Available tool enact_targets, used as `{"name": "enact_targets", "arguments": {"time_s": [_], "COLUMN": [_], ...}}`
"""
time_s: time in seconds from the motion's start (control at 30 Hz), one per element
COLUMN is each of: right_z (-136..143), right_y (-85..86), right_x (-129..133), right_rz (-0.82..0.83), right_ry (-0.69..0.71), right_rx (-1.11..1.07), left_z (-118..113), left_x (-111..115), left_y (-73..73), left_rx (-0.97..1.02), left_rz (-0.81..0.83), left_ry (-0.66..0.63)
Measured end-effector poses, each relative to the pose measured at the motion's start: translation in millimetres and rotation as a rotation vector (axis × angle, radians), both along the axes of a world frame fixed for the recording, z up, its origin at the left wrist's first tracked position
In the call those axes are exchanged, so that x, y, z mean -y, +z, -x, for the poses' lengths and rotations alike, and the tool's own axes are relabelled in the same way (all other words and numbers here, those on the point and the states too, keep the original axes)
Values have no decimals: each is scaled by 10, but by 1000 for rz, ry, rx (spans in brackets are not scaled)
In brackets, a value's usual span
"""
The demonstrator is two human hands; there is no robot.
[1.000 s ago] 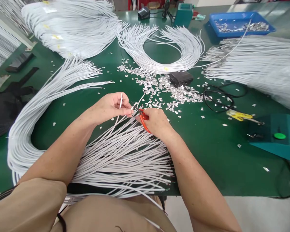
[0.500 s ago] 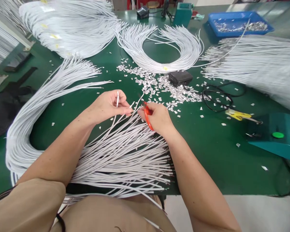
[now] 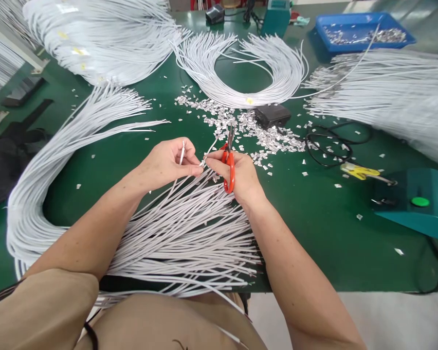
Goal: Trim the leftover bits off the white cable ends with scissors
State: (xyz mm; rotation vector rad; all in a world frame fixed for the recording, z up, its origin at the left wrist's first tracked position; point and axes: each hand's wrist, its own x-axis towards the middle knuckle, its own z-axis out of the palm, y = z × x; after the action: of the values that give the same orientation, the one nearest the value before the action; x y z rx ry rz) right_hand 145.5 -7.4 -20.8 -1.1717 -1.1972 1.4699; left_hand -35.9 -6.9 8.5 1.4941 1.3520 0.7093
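My left hand [image 3: 173,160] is closed on a white cable [image 3: 182,153], whose end sticks up between the fingers. My right hand [image 3: 239,175] holds scissors with red handles [image 3: 230,177], the dark blades pointing away from me. Thumb and forefinger of that hand pinch at a cable end, close to the left fingertips. Just what lies between the fingertips is too small to make out. Below both hands, a thick bundle of white cables [image 3: 182,238] fans out to the right and curves round on the left.
Small silvery scraps [image 3: 241,126] lie scattered beyond my hands, by a black block [image 3: 272,116]. More white cable bundles [image 3: 241,95] lie behind. At the right are a blue tray [image 3: 324,39], yellow-handled tool [image 3: 361,171], black cord [image 3: 328,131] and teal machine [image 3: 419,218].
The scissors have swung upright in my right hand, blades now pointing away. The right thumb and forefinger have come to the cable end at my left fingertips.
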Motion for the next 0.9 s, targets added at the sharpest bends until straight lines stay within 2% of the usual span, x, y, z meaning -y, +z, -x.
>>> {"name": "enact_targets", "arguments": {"time_s": [0.3, 0.5, 0.57, 0.77, 0.9], "right_z": [37, 94, 114, 131, 75], "right_y": [-23, -77, -84, -65, -27], "right_x": [5, 13, 26, 49, 26], "right_rz": [123, 200, 180, 93, 11], "right_ry": [16, -11, -17, -88, -150], "right_rx": [-126, -206, -202, -28, -2], "left_z": [-52, -93, -73, 9, 22], "left_x": [20, 57, 56, 13, -14], "left_y": [-4, 53, 69, 78, 48], "left_rx": [52, -108, -65, 184, 205], "left_rz": [11, -106, -78, 142, 126], "left_ry": [-18, 57, 38, -164, -135]}}
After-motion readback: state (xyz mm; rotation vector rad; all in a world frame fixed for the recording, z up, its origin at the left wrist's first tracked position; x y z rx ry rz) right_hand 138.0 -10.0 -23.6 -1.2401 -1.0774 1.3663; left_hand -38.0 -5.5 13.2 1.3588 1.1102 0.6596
